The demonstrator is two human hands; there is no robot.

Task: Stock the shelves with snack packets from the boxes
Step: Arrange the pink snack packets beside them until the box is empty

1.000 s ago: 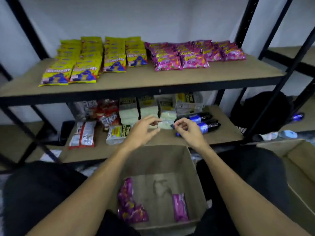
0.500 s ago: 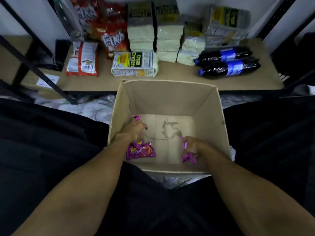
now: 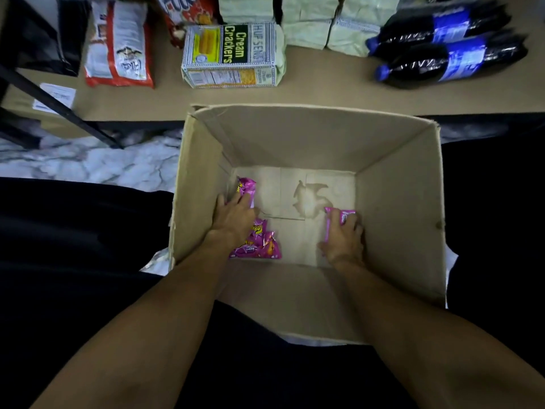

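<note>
Two hands are seen reaching down into an open cardboard box (image 3: 295, 137). The right hand (image 3: 343, 236) is closed, its fingers curled round a narrow pink packet (image 3: 339, 215), which is held near the box floor with its far end sticking out beyond the knuckles. The left hand (image 3: 236, 215) is laid with fairly straight fingers over the near end of a second pink packet (image 3: 247, 187), and the thumb is spread out to the side. Whether a hold has been closed on that packet cannot be told. Just under the left wrist, a small heap of pink packets (image 3: 261, 245) is seen lying on the box floor against the near wall. Between the two hands, bare cardboard with a darker stain (image 3: 308, 197) is shown.

Beyond both hands, past the far wall of the box, a low shelf board (image 3: 324, 84) is seen. On it, straight ahead of the left hand, a pack of cream crackers (image 3: 233, 53) is laid on its side. Further out on the left-hand side, a red and white bag (image 3: 121, 45) is lying flat. Ahead of the right hand and outward, two dark bottles with blue labels (image 3: 448, 59) are laid side by side. Pale green packs (image 3: 309, 28) are stacked behind the crackers. Marbled floor (image 3: 88, 163) is visible to the outside of the left arm.
</note>
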